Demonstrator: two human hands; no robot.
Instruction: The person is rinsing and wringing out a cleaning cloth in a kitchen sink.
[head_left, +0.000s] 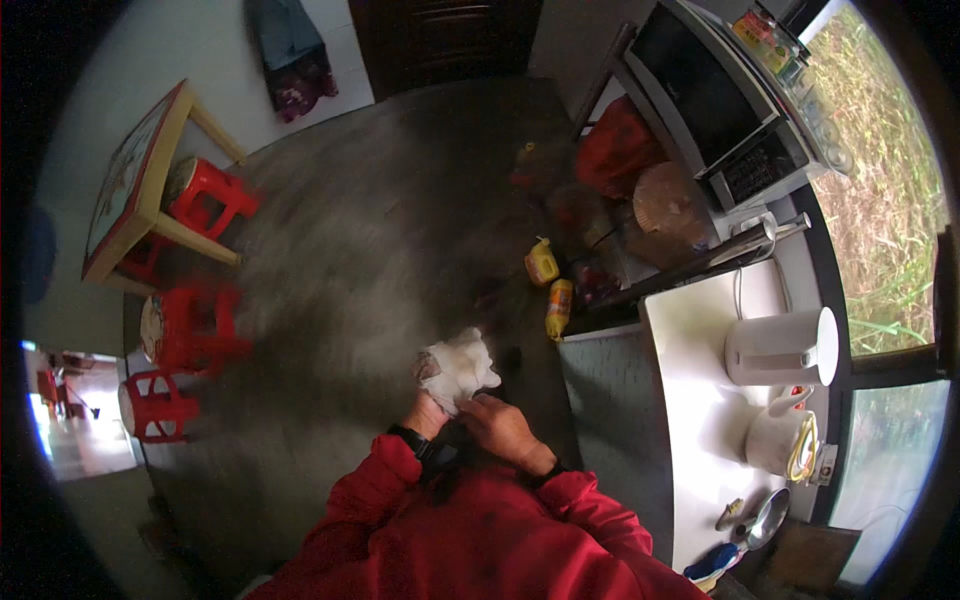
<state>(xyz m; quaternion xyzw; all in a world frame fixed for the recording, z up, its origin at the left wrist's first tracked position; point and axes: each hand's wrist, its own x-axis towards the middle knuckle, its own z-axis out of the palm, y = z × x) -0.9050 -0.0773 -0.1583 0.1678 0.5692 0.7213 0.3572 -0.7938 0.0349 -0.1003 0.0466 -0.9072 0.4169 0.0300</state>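
My left hand (428, 415), with a dark band at its wrist, holds a crumpled white cloth (456, 371) in front of my red jacket. Its fingers are mostly hidden under the cloth. At the cloth's lower right edge is my right hand (501, 430), its fingers curled against the fabric; whether they pinch it or something dark beside it cannot be made out. Both hands are close together above the dark floor. Beyond them to the right, a yellow jug (541, 262) and a yellow bottle (559, 309) are on the floor.
On the right, a white counter (694, 420) bears a white pitcher (772, 349), a kettle (780, 442) and a metal ladle (771, 517). A microwave oven (705, 97) stands on a rack farther back. Red plastic stools (199, 322) and a wooden-framed table (146, 202) are at left.
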